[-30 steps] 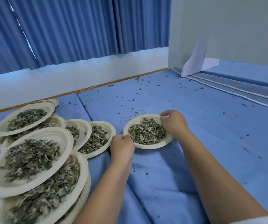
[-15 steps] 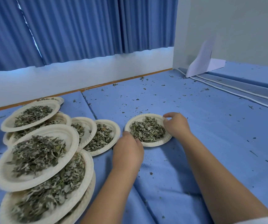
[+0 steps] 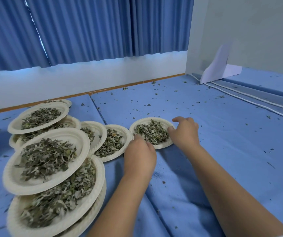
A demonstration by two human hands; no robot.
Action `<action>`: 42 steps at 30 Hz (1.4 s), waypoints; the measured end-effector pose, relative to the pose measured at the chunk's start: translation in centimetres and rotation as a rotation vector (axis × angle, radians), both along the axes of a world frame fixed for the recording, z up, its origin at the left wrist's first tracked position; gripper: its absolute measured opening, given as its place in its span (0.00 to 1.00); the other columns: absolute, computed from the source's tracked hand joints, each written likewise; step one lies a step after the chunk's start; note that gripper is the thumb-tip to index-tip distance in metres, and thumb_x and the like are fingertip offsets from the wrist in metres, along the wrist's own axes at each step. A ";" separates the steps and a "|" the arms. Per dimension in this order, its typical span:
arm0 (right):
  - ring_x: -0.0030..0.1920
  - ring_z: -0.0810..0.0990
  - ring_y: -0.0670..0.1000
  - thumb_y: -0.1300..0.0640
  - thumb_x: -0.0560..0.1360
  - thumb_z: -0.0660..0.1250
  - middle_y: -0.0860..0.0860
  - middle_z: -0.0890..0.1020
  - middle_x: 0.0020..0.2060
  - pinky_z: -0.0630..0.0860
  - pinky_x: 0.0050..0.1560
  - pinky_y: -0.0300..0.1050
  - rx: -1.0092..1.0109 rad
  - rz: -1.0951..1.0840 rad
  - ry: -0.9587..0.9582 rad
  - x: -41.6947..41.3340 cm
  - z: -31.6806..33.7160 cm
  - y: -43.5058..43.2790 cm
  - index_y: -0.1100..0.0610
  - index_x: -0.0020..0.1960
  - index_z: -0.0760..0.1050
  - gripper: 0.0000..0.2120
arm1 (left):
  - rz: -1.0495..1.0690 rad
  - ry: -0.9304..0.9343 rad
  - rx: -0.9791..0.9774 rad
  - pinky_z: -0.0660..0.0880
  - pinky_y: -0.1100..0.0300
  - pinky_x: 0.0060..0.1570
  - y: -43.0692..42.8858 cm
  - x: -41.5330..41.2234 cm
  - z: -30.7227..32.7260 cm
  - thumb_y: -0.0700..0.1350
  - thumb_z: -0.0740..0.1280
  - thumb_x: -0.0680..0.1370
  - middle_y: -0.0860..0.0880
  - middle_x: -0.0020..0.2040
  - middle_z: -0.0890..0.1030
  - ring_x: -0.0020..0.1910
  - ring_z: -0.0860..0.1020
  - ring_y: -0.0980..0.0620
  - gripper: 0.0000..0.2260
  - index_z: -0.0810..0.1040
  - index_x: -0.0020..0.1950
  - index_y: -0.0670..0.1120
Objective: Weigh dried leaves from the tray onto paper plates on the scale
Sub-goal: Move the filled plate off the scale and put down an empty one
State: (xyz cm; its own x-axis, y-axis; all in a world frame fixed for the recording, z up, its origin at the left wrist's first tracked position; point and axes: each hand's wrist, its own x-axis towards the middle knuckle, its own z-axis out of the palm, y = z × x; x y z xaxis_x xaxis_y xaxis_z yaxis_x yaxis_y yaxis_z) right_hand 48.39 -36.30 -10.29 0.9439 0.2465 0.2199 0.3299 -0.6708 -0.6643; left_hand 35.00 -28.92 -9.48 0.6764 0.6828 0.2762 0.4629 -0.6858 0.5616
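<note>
- At the near left, a stack of paper plates heaped with dried leaves is seen on the blue mat. The plates are tilted and offset from one another.
- Behind it, at the far left, a second leaning stack of filled plates is seen.
- Right of these stacks, two more filled plates are laid overlapping, the left one partly tucked under the stacks.
- The left hand is placed at the near-left rim of a single paper plate, just beside the overlapping pair. Its fingers are hidden behind the back of the hand, so it cannot be told whether its grip is closed on the rim.
- The single plate is set flat on the mat between the two hands, with a mound of dried leaves in it.
- The right hand is held at the plate's right rim. Its grip is loose: the thumb is laid on the rim, the other fingers are lightly curled and lifted, and nothing is pinched.
- Leaf crumbs are scattered over the mat, mostly far and right.
- At the far right, a folded white sheet is leaned against the wall, with a white cable run along the mat below it.
</note>
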 end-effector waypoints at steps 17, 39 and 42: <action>0.48 0.79 0.48 0.61 0.75 0.64 0.46 0.82 0.40 0.75 0.48 0.45 0.156 0.473 -0.203 -14.7 8.4 6.8 0.51 0.51 0.80 0.09 | 0.024 -0.274 0.023 0.72 0.53 0.45 4.2 -10.3 8.9 0.45 0.57 0.79 0.44 0.48 0.81 0.49 0.78 0.44 0.11 0.76 0.53 0.43; 0.48 0.78 0.52 0.59 0.77 0.59 0.50 0.83 0.45 0.71 0.38 0.43 -0.190 1.108 -0.374 -43.8 8.5 29.3 0.52 0.53 0.78 0.11 | 0.464 -0.443 -0.077 0.74 0.48 0.41 22.9 -41.0 5.1 0.41 0.58 0.78 0.44 0.39 0.80 0.41 0.77 0.43 0.09 0.77 0.46 0.43; 0.56 0.78 0.54 0.57 0.76 0.62 0.53 0.82 0.54 0.75 0.52 0.47 -0.235 1.092 -0.427 -44.1 8.0 32.1 0.55 0.62 0.76 0.16 | 0.491 -0.480 -0.120 0.76 0.48 0.43 24.3 -42.3 4.1 0.40 0.58 0.78 0.44 0.39 0.81 0.41 0.79 0.43 0.09 0.78 0.46 0.43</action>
